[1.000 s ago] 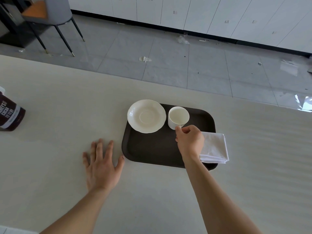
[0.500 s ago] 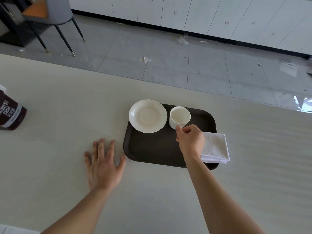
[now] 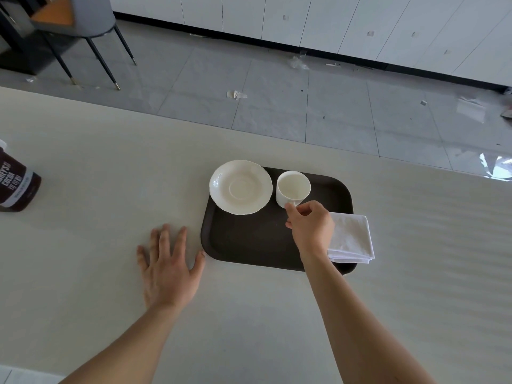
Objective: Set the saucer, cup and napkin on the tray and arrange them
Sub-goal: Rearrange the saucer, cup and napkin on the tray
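A dark brown tray (image 3: 249, 239) lies on the pale table. A white saucer (image 3: 240, 187) rests at the tray's far left corner, overhanging the rim. Just right of it stands a white cup (image 3: 293, 188), empty and upright on the tray. My right hand (image 3: 311, 227) pinches the cup's handle at its near side. A folded white napkin (image 3: 351, 238) lies over the tray's right edge, partly hidden by my right hand. My left hand (image 3: 169, 264) lies flat on the table with fingers spread, its thumb touching the tray's near left corner.
A brown cocoa container (image 3: 15, 187) stands at the table's left edge. The table's far edge (image 3: 194, 121) runs behind the tray, with grey tiled floor, scraps of litter and a chair (image 3: 80, 26) beyond it.
The hands, cup, saucer and napkin keep the same places relative to the tray. Only the view has shifted slightly.
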A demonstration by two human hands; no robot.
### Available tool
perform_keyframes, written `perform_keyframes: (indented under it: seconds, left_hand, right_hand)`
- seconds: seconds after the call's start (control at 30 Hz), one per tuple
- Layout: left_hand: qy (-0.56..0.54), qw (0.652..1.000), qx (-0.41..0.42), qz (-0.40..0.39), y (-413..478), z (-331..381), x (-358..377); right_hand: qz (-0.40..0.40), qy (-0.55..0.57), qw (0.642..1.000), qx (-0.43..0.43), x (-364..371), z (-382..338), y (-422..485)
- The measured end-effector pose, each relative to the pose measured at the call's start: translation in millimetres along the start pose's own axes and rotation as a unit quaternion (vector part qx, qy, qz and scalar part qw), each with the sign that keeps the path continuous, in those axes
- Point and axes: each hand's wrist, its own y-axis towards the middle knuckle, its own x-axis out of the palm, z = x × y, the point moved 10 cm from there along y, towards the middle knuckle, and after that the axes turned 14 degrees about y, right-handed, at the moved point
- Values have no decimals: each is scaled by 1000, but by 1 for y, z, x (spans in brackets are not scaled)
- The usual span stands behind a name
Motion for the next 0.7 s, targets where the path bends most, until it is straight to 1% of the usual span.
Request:
perform_keyframes:
  seconds: [0.27,0.43,0.57,0.63,0.7]
  left_hand:
    - [2,1000,0,-4,0,0,1]
    - [-2,1000,1,0,1,0,0]
    - [-3,1000,1,0,0,0,0]
    - [-2,1000,0,-1,0,0,0]
    - [-3,1000,1,1,0,-1,0]
  right_hand:
    - [-22,30,999,8,-7,7,0]
    - [-2,60,998,11,-49,22,0]
    - [26,13,1000,-6,-85,29,-1]
    - [6,3,1000,-8,-84,28,1]
    - [-52,1,999,-9,-64,23,0]
